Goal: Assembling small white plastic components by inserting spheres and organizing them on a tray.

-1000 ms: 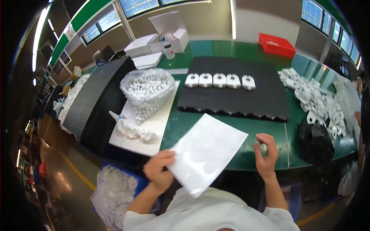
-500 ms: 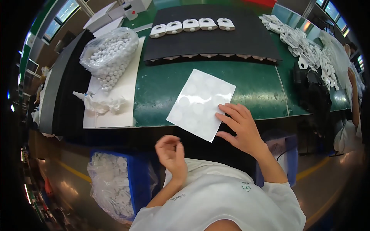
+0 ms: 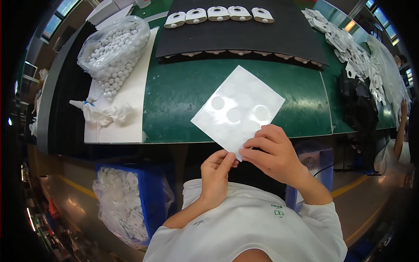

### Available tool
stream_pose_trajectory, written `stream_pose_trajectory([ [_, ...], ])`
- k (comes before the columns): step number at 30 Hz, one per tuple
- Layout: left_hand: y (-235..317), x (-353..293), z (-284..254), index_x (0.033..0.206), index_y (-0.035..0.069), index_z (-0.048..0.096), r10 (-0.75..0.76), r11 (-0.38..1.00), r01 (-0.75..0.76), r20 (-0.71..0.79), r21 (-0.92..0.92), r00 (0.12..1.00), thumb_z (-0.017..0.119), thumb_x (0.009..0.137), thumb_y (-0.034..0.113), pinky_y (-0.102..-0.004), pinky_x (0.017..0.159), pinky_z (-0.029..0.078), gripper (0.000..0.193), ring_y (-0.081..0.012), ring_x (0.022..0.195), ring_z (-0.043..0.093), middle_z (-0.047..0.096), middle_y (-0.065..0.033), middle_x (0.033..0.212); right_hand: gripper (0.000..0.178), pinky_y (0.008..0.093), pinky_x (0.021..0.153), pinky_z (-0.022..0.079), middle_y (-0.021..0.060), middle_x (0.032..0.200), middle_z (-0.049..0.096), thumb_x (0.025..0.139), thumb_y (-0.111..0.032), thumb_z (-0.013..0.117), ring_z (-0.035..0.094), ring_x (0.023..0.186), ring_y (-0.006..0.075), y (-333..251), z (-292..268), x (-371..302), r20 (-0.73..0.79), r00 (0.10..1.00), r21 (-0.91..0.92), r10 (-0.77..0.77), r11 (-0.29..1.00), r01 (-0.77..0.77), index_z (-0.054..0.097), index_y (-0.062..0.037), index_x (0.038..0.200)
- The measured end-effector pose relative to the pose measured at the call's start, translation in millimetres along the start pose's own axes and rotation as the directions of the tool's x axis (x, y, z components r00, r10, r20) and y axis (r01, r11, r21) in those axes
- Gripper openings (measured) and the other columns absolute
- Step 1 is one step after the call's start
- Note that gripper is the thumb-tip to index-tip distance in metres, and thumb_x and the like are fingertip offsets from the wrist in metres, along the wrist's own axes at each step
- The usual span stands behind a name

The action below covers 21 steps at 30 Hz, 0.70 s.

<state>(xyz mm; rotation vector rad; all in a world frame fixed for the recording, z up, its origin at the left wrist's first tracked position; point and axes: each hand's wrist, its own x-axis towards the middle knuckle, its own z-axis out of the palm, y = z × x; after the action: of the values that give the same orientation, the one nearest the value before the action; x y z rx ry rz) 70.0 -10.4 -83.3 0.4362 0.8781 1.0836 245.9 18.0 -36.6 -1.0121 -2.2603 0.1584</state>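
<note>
A white glossy sheet of round stickers (image 3: 238, 94) lies turned cornerwise at the front of the green table, its nearest corner jutting past the edge. My left hand (image 3: 216, 177) is closed at that corner, thumb and fingers pinched together. Against the same corner and the lower right side rest the bent fingers of my right hand (image 3: 275, 153), its thumb hidden beneath them. Pale circles show on the sheet. Whether a sticker is lifted at the corner, I cannot make out.
Several white plastic housings (image 3: 218, 14) line a black foam board (image 3: 244, 37) at the back. A bag of white balls (image 3: 115, 54) and crumpled tissue (image 3: 109, 114) are at left. White parts (image 3: 340, 39) pile up at right. Blue bins (image 3: 150, 196) stand below the table.
The sheet has turned so one corner points toward me. My left hand has risen to that corner, and my right fingers have moved down and closed there. The view has shifted slightly.
</note>
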Motion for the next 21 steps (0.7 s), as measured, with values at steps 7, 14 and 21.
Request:
stream_pose_trajectory([
  [7,3,2,-2,0.093,-0.002,0.063,-0.014,0.997,0.014,-0.005,0.073,1.000,0.060,0.090,0.011,-0.0225,0.072,0.045,0.014,-0.0099,0.077,0.056,0.063,-0.0046,0.085,0.024,0.0392,0.082,0.045,0.0001,0.089,0.059,0.065,-0.012,0.074,0.054,0.083,0.0206,-2,3,12,0.064,0.998,-0.043,-0.003,0.999,0.005,0.064,-0.0105,0.088],
  [14,6,2,-4,0.089,-0.003,0.063,0.064,0.960,-0.065,0.012,0.274,0.998,0.060,0.089,0.009,-0.0219,0.072,0.045,0.012,-0.0077,0.077,0.056,0.064,-0.0032,0.084,0.023,0.0382,0.079,0.045,0.0002,0.083,0.059,0.063,-0.010,0.074,0.054,0.080,0.0209,-5,6,14,0.044,0.997,0.023,0.055,0.998,-0.056,0.064,-0.0096,0.084],
  [21,5,6,-5,0.096,-0.003,0.062,0.056,0.982,-0.052,-0.017,0.181,0.998,0.058,0.090,0.011,-0.0224,0.074,0.044,0.015,-0.0089,0.079,0.057,0.064,-0.0047,0.088,0.020,0.0347,0.067,0.046,0.0028,0.078,0.063,0.058,-0.001,0.072,0.056,0.072,0.0215,19,-23,22,-0.301,0.935,-0.011,0.185,0.980,-0.197,0.065,-0.0073,0.076],
])
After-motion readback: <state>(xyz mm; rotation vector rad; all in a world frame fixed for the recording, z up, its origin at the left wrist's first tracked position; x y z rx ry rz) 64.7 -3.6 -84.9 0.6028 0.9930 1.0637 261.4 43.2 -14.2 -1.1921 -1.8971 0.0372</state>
